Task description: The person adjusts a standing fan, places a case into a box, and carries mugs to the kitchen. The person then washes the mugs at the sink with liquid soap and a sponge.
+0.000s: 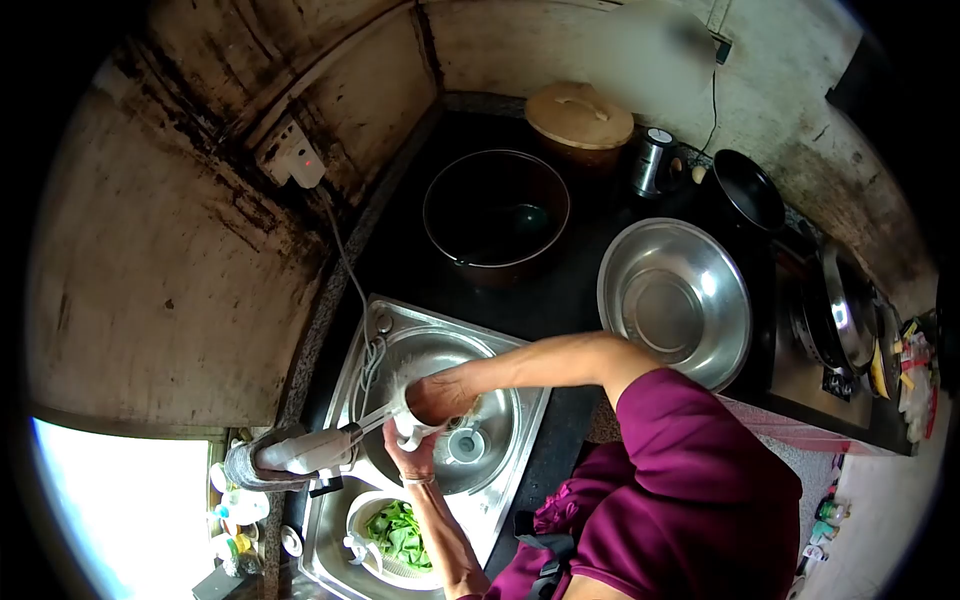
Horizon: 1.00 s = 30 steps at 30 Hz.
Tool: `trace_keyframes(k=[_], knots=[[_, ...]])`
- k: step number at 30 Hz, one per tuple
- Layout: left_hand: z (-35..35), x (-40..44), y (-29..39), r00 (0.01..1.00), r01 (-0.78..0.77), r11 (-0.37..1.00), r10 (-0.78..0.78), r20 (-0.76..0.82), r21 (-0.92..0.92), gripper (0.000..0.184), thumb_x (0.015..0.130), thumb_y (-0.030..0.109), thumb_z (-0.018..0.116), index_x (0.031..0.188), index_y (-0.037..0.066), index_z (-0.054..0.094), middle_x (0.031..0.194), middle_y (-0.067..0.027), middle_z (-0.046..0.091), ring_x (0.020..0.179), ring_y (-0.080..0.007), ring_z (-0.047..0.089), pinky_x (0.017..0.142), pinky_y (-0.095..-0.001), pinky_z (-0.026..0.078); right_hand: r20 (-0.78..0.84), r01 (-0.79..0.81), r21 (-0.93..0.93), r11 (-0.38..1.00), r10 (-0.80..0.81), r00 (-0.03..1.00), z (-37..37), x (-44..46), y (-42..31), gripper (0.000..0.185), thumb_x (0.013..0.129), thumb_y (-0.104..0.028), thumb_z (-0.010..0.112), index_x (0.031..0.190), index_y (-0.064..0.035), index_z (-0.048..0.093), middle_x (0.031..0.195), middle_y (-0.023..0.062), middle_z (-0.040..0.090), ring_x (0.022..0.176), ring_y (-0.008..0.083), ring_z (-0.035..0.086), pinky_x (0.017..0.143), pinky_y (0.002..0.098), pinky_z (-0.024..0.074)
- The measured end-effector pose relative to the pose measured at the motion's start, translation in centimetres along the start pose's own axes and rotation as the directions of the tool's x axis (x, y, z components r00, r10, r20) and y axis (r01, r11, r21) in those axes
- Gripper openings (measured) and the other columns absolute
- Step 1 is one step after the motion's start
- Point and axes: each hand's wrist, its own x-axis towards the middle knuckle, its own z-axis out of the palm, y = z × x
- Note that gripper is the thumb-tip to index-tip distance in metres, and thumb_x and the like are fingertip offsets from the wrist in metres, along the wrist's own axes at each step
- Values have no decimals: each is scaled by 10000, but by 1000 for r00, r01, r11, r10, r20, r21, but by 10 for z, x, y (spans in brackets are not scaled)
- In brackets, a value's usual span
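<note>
Over the round steel sink basin (495, 375), my left hand (408, 455) is closed around a white mug (405, 422) from below. My right hand (438, 398) reaches down to the mug's mouth; its fingers seem to be inside, hidden from view. The wrapped faucet (295, 455) points its spout at the mug, and water splashes there. Below my left forearm, green leafy vegetables (398, 535) lie in a white strainer (362, 515) in the smaller basin. A drain strainer (465, 445) sits in the round basin.
A large dark pot (497, 263) and a wide steel bowl (735, 335) stand on the black counter. Behind them are a pot with a tan lid (578, 115), a silver canister (652, 165) and a black pan (750, 190). A cord (343, 245) hangs down to the sink.
</note>
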Motion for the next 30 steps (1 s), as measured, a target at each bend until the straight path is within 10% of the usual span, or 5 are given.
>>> trace_keyframes(k=[7,11,15,19,30], knots=[[-9,-2,-2,937,-248,921,307,-169,301,471,818,393,510,1118,29,518,1065,-72,547,982,-195,519,832,-324,414,291,-583,777,237,687,666,48,6,-39,429,662,-44,620,1076,19,528,987,156,583,993,252,527,844,320,431],[0,-8,7,907,-331,786,418,-53,522,556,822,383,522,1217,6,420,1105,-126,510,986,-214,517,842,-330,418,328,194,840,-506,761,560,54,8,-25,360,764,-143,611,1064,15,489,981,73,526,884,150,499,759,262,428],[1,-7,-2,894,-342,808,438,-99,480,546,828,406,514,1216,30,439,1082,-114,528,980,-210,516,828,-338,423,190,-99,979,-180,977,98,28,40,-58,296,863,-340,538,756,-66,514,666,-17,435,588,100,409,499,298,363],[15,-21,-9,850,-268,906,382,-362,327,538,816,444,507,1232,105,470,1232,-57,466,1107,-217,461,858,-382,411,-162,-670,510,540,825,541,74,18,-63,319,938,-322,388,852,-50,530,721,84,534,654,198,511,597,338,417],[-9,-17,7,977,96,994,-105,186,55,585,817,496,480,1258,115,424,1216,-105,493,1015,-280,545,596,-420,560,171,248,-103,963,-229,958,-21,16,-23,524,520,-192,665,991,16,566,936,175,584,936,292,546,881,408,407]])
